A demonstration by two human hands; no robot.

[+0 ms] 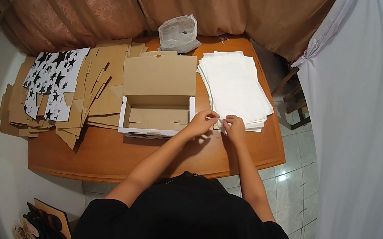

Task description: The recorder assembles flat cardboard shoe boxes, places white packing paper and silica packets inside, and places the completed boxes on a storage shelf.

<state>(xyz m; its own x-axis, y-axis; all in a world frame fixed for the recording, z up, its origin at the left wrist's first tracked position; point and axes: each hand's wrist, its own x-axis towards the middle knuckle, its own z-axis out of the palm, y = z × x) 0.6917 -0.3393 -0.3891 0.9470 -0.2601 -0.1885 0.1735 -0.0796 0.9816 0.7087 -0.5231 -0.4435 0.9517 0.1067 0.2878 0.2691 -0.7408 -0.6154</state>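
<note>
A stack of white paper sheets (235, 86) lies on the right part of the table, its edges uneven. At its near-left corner my two hands are close together. My left hand (203, 123) is closed, thumb and fingertips pinched over the corner; what is between them is too small to make out. My right hand (234, 128) is closed too, its fingers curled at the near edge of the sheets, and its fingertips hide what they grip. Just left of my left hand stands an open cardboard box (155, 114), brown inside, white outside, its lid (160, 74) raised at the back.
Flattened cardboard boxes (105, 70) are piled on the left of the wooden table (112, 160); the top one (56, 73) is white with black stars. A clear plastic bag (179, 33) sits at the back. Brown curtains (193, 2) hang behind, a white cloth (359, 94) at right.
</note>
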